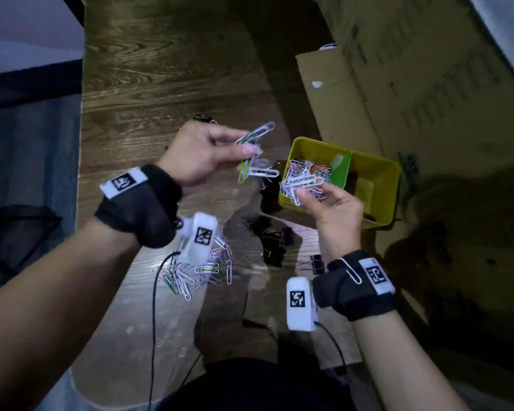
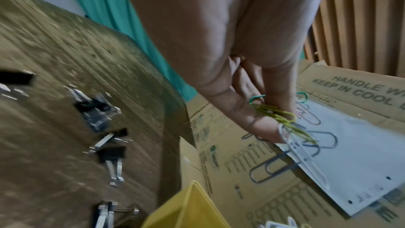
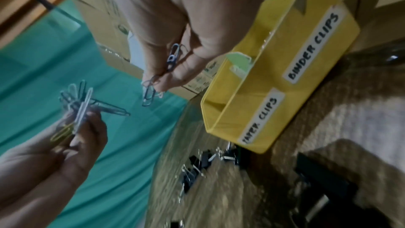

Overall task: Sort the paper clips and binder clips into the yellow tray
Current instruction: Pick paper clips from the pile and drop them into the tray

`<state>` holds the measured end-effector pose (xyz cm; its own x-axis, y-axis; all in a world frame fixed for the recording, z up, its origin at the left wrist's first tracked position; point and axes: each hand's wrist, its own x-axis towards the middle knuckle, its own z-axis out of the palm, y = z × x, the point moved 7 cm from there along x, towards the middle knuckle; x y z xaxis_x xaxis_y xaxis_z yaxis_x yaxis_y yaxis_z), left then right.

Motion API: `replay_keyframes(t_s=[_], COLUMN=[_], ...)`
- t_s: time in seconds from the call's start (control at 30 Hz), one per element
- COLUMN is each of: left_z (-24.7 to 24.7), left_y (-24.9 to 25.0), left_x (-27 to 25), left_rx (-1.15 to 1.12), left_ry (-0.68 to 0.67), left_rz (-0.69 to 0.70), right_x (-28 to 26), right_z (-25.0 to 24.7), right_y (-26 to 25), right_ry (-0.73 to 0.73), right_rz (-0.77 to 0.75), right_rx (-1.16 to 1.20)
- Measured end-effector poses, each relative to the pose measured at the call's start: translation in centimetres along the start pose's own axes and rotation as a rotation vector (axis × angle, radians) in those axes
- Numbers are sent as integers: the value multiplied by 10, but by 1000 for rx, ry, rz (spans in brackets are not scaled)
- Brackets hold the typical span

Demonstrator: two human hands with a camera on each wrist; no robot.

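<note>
**Paper clips held over tray and tabletop**

Paper clips point(image 1: 255, 134) bunched in left hand point(image 1: 199, 155), grip pinched around them, raised above tabletop point(image 1: 161, 69). More pinched in right hand point(image 1: 330, 203), poised at near edge of yellow tray point(image 1: 393, 173). Binder clips point(image 1: 275, 244) loose on tabletop. Tray labels: "PAPER CLIPS", "BINDER CLIPS". Cardboard box point(image 2: 355, 91): "KEEP IN COOL".

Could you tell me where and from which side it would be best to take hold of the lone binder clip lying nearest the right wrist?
Probably pinch the binder clip across its black body from above: it lies flat on the table, wire handles pointing left.
</note>
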<state>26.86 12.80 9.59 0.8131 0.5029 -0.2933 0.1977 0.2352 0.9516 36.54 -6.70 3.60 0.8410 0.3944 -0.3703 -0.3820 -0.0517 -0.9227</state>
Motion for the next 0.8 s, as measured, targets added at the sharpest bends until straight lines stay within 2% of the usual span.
replay_keyframes(t_s=[0.07,0.17,0.23,0.3,0.4,0.47,0.5,0.57,0.67,0.7,0.8], left_z=[24,56,71,83,98,104,105,96,60,45,7], left_y=[8,-4,-25,-47,-62,-58,-55,-46,-47,-52,-86], left_x=[21,48,63,73,80,81,80,74,62,56,29], left_rx=[0,23,100,273,866,1094,1129,1094,831,812,1115], left_ry=[-20,3,24,18,-163,-286,-314,-271,-127,-109,-168], left_rz=[14,-51,-95,-134,-102,-21,4,54,39,43,130], right_x=[12,31,45,58,66,68,68,66,52,45,11], right_z=[-13,-27,-32,-32,-15,-3,2,10,21,27,50], right_y=[-10,-19,-19,-18,-22,-20,-18,-13,-11,-11,-5], right_ry=[78,189,246,270,168,62,11,-72,-127,-142,-244], right_rz=[-21,-30,-22,-30,-133,-143,-144,-155,-261,-316,-463], right_rx=[27,-18,-120,-345,-779,-922,-971,-1016,-1029,-1021,-921])
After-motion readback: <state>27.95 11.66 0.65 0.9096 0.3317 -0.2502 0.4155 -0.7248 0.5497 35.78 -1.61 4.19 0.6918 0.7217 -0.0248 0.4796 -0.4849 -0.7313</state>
